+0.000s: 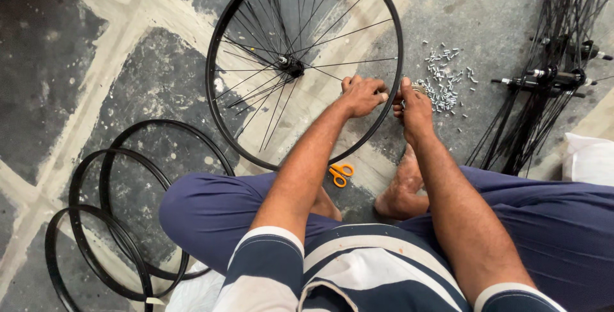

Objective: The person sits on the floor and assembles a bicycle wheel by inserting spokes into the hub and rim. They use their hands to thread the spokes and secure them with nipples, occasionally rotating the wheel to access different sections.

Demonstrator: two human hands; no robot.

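A: Bottom of frame first. Striped shirt, blue trousers, legs crossed on the floor (77, 62). One bare foot (401, 192) at lower centre.

B: Beside it?

A: Small orange scissors (341, 174) on the floor, just left of the foot. Lower left, three bare black rims (102, 235) lying flat and overlapping.

B: Hands?

A: Both at centre frame, on the lower right edge of the wheel (306, 62). Left hand (361, 96) lies over the rim, fingers curled down on it; the grip looks closed on the rim, though the fingertips are hidden. Right hand (414, 104) just beside it, fingers pinched narrow at the rim; what they pinch is too small to tell.

B: The wheel?

A: Black rim, hub (291, 65) near the middle, spokes on the left half only. It fills upper centre of the frame, lower edge near the scissors.

B: Further out?

A: Scatter of small silver nipples (444, 81) on the floor right of the right hand. Far right, a bundle of loose black spokes (556, 62) with hubs (550, 80) lying across them. White cloth (590, 158) at the right edge.
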